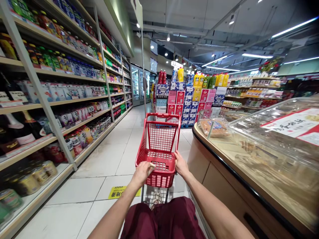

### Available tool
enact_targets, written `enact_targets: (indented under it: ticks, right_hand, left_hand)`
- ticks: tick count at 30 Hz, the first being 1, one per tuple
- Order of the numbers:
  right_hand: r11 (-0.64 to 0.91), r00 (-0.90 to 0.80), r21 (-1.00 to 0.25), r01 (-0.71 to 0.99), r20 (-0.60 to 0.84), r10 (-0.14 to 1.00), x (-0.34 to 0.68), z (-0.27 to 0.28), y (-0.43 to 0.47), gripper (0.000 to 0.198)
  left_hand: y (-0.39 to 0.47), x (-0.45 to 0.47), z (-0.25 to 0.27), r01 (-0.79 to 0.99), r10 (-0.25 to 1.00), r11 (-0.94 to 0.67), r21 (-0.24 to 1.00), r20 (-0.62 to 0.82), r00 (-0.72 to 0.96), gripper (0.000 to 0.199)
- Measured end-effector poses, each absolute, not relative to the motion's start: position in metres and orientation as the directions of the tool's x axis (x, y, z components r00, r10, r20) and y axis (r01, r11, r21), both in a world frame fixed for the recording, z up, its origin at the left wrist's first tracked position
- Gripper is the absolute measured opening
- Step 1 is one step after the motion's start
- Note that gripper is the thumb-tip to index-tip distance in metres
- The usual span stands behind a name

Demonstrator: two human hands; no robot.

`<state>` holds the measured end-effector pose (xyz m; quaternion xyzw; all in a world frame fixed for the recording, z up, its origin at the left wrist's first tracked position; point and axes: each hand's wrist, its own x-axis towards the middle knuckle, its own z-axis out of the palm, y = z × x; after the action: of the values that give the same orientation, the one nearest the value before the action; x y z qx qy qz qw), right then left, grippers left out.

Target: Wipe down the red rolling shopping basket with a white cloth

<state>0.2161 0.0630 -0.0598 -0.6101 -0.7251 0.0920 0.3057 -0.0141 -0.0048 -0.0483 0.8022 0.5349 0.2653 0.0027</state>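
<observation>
A red plastic shopping cart [163, 154] stands upright right in front of my legs, and no goods show in its basket. My right hand [181, 164] is closed around the basket's right rim, thumb on top. At the near left corner of the basket is my left hand [143, 172], with its fingers curled together. A small pale bit [151, 165] shows at its fingertips, too small to name. Whether this hand also touches the rim beneath it, I cannot tell.
Shelves [82, 99] of bottles and cans line the left side. A wood-sided display counter [211, 159] with clear covers stands close on the right. Ahead are stacked drink cartons [180, 103] and a thin upright pole [144, 66]. A yellow sticker [117, 192] lies on the tiles.
</observation>
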Motion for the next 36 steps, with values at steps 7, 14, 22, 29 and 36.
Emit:
enact_targets:
  ticks: [7,14,22,29,36]
  right_hand:
    - [0.381,-0.066,-0.510,0.772,0.531,0.845,0.203,-0.056,0.026,0.047]
    - [0.610,-0.129,-0.600,0.517,0.650,0.749,0.117,-0.075,-0.004,0.061]
    - [0.586,-0.076,-0.667,0.460,0.628,0.775,0.152,-0.060,0.001,0.048]
    - [0.425,-0.056,-0.493,0.759,0.601,0.797,0.201,-0.074,-0.010,0.047]
    - [0.626,-0.346,-0.375,0.683,0.590,0.730,0.101,-0.081,0.001,0.041]
  left_hand:
    - [0.004,0.023,-0.056,0.729,0.852,-0.491,0.477,0.437,0.288,0.026]
    - [0.020,0.018,-0.042,0.479,0.954,-0.269,0.836,0.300,0.014,0.044]
    - [0.000,0.002,-0.030,0.536,0.972,-0.197,0.821,0.237,-0.005,0.043]
    - [-0.023,-0.029,-0.054,0.918,0.984,-0.159,0.362,0.133,0.119,0.058]
    - [-0.023,-0.019,-0.049,0.980,0.990,-0.115,0.160,0.094,0.101,0.062]
